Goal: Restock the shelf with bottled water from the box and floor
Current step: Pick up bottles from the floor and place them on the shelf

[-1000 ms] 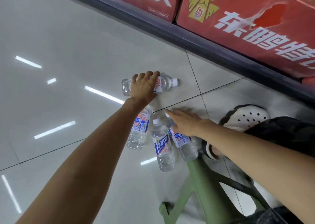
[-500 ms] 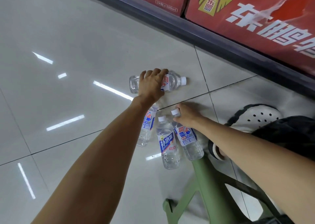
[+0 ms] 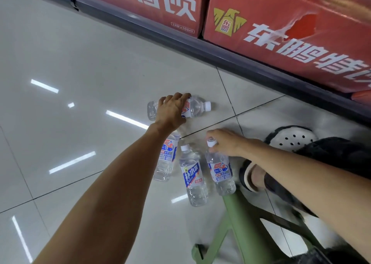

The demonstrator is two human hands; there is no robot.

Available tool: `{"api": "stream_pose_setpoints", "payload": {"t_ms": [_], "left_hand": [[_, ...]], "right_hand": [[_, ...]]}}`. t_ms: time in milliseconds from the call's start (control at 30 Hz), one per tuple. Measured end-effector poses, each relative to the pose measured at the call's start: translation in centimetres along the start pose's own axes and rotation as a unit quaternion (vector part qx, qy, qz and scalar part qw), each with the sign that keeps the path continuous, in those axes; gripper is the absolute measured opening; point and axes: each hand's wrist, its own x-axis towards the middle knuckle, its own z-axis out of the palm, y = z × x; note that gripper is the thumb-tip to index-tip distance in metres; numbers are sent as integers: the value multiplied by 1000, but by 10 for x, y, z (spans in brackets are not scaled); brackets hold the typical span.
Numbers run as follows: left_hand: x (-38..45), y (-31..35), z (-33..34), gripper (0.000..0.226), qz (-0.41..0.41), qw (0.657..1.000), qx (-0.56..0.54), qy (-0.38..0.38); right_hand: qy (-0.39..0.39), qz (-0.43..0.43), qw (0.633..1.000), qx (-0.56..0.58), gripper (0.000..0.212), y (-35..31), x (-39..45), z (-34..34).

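**Gathering bottles off the floor**

Your left hand (image 3: 172, 111) is clamped over the far bottle (image 3: 195, 108), lying sideways on the glossy tile floor (image 3: 80, 53). Your right hand (image 3: 225, 142) pinches the neck of the near bottle (image 3: 220, 171). Two more clear, slick plastic bottles lie between your arms. Next, lift both and carry them to the shelf.

The left red carton (image 3: 152, 4) carries white characters "特饮" and small print "24瓶 x 500ml". The right red carton (image 3: 291, 36) shows a gold eagle logo with "东鹏特饮" and large white "东鹏特饮". The middle bottle (image 3: 192, 176) on the floor reads "补水啦" on its blue label
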Motion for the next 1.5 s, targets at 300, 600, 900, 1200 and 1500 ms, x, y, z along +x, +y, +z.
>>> {"api": "stream_pose_setpoints", "payload": {"t_ms": [300, 600, 900, 1200, 1500], "left_hand": [[-32, 32, -44, 81, 25, 996, -62, 55], [-71, 81, -116, 77, 78, 986, -91, 116], [-120, 150, -211, 80, 171, 965, -95, 174], [-157, 250, -297, 75, 269, 933, -105, 214], [-170, 364, -340, 92, 336, 895, -128, 264]], "right_hand": [[96, -68, 987, -114, 20, 1, -73, -38], [223, -103, 961, -131, 21, -10, -173, -89], [392, -121, 887, -209, 21, -27, -291, -138], [586, -77, 760, -271, 26, -27, -414, -179], [672, 26, 697, -249, 42, 5, -548, -203]]}}
